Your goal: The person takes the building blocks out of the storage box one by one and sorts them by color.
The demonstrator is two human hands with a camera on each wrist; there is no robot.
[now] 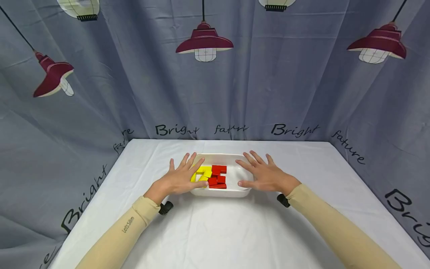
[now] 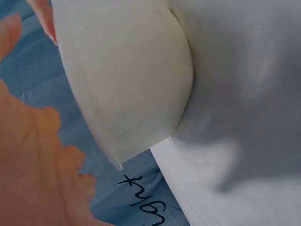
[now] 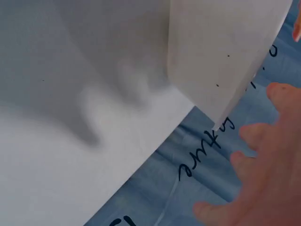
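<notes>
A white plastic box [image 1: 231, 193] stands on the table. In its left half lie several yellow blocks [image 1: 203, 170] and, beside them toward the middle, several red blocks [image 1: 219, 169]. My left hand [image 1: 181, 179] is spread at the left end of the box, partly covering it in the head view. At the opposite end my right hand [image 1: 268, 176] is spread too, thumb and fingers apart. Both wrist views show the box's outer wall [image 2: 127, 75] with the spread fingers at its rim side. Neither hand grips anything.
A white cloth covers the table [image 1: 221, 231]. Behind and at both sides hangs a grey-blue curtain [image 1: 289, 86] printed with lamps and lettering. A black wrist device [image 1: 166, 207] shows under the left wrist, another [image 1: 283, 200] under the right.
</notes>
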